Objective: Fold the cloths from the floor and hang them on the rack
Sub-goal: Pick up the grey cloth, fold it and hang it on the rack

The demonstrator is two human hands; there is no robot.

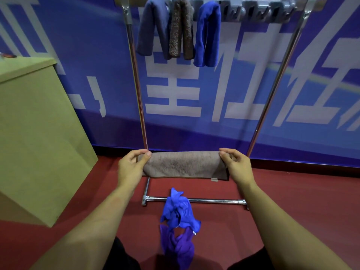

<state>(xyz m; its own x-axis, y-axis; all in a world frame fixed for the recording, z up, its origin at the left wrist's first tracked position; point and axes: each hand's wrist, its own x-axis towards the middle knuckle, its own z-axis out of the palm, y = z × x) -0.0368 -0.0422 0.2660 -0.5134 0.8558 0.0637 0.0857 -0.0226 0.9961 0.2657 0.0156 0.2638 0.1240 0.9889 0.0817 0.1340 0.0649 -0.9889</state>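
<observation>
Item: brown cloth (182,165), folded. I pinch its ends, left hand (132,166) and right hand (236,166), each grip taut to keep the fold. Rack (272,11) above; blue cloth (178,210) below.

A red floor (292,201) is carrying the rack's chrome base bar (214,200). A crumpled blue cloth (178,210) is lying across that bar, touching a purple cloth (178,248) nearer. A tan cabinet (35,133) is standing left.

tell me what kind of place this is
Probably a staged indoor work or demo space, not a home: a big blue printed banner serves as the wall, a bare metal rack stands on red floor, and a plain cabinet sits at the left.
</observation>
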